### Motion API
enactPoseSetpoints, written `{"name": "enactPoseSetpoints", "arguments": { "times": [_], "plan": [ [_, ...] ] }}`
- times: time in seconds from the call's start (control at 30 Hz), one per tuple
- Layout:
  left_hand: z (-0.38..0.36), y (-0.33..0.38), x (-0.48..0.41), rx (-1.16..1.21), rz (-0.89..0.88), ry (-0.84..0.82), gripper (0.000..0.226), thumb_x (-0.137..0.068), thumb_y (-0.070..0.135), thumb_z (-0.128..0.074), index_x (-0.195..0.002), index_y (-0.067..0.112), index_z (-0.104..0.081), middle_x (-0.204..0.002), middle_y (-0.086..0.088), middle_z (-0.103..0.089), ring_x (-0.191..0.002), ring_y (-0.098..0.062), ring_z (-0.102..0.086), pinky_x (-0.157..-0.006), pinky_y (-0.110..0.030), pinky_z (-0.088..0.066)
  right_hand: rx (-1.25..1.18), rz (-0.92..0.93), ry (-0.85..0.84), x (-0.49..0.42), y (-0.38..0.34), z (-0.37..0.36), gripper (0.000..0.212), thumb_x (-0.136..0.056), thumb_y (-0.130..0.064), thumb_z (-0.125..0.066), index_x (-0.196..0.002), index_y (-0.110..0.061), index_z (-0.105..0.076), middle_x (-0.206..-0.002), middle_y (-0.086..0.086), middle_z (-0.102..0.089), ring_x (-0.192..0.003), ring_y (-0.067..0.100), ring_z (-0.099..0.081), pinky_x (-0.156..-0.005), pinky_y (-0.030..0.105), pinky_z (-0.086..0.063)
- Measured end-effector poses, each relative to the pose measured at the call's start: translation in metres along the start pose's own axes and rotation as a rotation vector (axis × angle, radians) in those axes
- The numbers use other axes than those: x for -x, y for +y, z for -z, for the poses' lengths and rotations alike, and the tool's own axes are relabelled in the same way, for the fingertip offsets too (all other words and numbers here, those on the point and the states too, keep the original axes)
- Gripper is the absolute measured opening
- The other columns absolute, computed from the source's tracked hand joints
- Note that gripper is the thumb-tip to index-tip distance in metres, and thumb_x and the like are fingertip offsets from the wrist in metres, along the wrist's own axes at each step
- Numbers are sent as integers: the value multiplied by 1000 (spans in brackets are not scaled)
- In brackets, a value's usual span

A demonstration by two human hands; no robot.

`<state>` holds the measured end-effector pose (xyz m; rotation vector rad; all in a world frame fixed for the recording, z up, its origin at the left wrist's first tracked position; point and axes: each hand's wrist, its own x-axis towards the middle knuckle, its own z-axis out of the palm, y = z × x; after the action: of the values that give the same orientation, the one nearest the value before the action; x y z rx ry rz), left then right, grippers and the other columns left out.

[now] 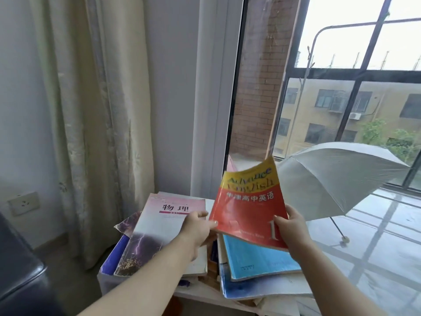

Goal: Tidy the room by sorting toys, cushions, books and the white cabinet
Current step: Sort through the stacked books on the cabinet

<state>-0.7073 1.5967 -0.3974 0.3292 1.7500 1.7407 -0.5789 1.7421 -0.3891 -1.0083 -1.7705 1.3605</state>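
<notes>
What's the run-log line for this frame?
step: sorting books | left hand, right hand: both grip red English book | state: raised over blue book | physics book: tops left stack

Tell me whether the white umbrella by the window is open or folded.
Open: the umbrella lies tipped with its canopy fully spread and shaft showing.

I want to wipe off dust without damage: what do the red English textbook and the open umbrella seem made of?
The red English textbook: thin paper cover, glossy, probably laminated; its top edge bends and curls, and it shows sheen. The umbrella: thin silvery-grey fabric, likely synthetic, stretched taut in panels over ribs.
</notes>
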Motion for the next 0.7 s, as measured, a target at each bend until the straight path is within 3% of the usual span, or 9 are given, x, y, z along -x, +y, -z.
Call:
{"name": "enactPoseSetpoints", "arguments": {
  "times": [0.07,0.17,0.27,0.37,0.43,0.5,0.53,0.63,0.7],
  "plan": [
    [-3,-11,3,-207,32,-70,15,-87,1,-58,-99,10,-60,-97,-11,-66,-77,-18,-63,-62,-19,-48,206,-26,12,-5,16,8,31,-92,0,-45,-119,-10,-59,-94,8,-62,-76,22,-57,-62,28,-41],
    [-8,-28,0,-534,92,-185,13,-86,2,-57,-79,13,-55,-89,-11,-57,-78,-21,-53,-68,-24,-42,645,-141,-9,-12,38,18,35,-94,-17,-46,-129,-12,-51,-121,13,-60,-101,30,-56,-80,30,-41],
    [-12,-38,-10,-467,150,-170,8,-91,10,-54,-92,17,-51,-100,-10,-55,-91,-20,-53,-81,-27,-43,876,-270,23,-16,51,24,44,-93,-42,-47,-130,-19,-47,-133,12,-50,-122,34,-46,-101,42,-37],
    [-20,-43,-23,-202,247,-128,44,-95,15,-51,-135,7,-34,-128,-13,-55,-117,-24,-53,-104,-37,-40,769,-298,22,-22,60,21,55,-89,-47,-53,-133,-17,-43,-131,10,-54,-120,33,-50,-101,44,-41],
    [-23,-42,-26,-164,281,-110,40,-97,22,-50,-132,4,-41,-123,-13,-60,-104,-22,-60,-88,-31,-48,674,-311,3,-20,61,21,59,-87,-47,-56,-134,-15,-41,-128,11,-56,-113,31,-55,-96,41,-44],
    [-23,-39,-23,-163,312,-111,33,-97,26,-51,-122,4,-52,-113,-12,-65,-82,-17,-61,-63,-23,-46,513,-305,-48,-14,56,22,54,-87,-42,-61,-130,-13,-44,-117,11,-60,-95,25,-59,-81,33,-49],
    [-22,-41,-24,-187,316,-104,33,-96,26,-52,-120,3,-54,-110,-13,-65,-78,-17,-61,-59,-24,-45,443,-307,-71,-11,53,22,47,-87,-39,-63,-123,-13,-48,-110,10,-62,-88,23,-60,-73,32,-50],
    [-18,-46,-28,-223,247,-37,32,-94,21,-56,-117,-2,-56,-103,-15,-66,-80,-22,-61,-72,-30,-49,393,-289,-140,-9,46,20,29,-84,-32,-68,-102,-13,-55,-89,8,-67,-79,23,-68,-68,36,-58],
    [-15,-45,-29,-212,178,9,26,-93,18,-58,-110,-2,-56,-96,-15,-66,-79,-24,-63,-75,-32,-52,340,-249,-147,-8,40,17,28,-84,-26,-68,-102,-10,-55,-88,8,-68,-76,22,-69,-62,33,-57]
  ]
}}
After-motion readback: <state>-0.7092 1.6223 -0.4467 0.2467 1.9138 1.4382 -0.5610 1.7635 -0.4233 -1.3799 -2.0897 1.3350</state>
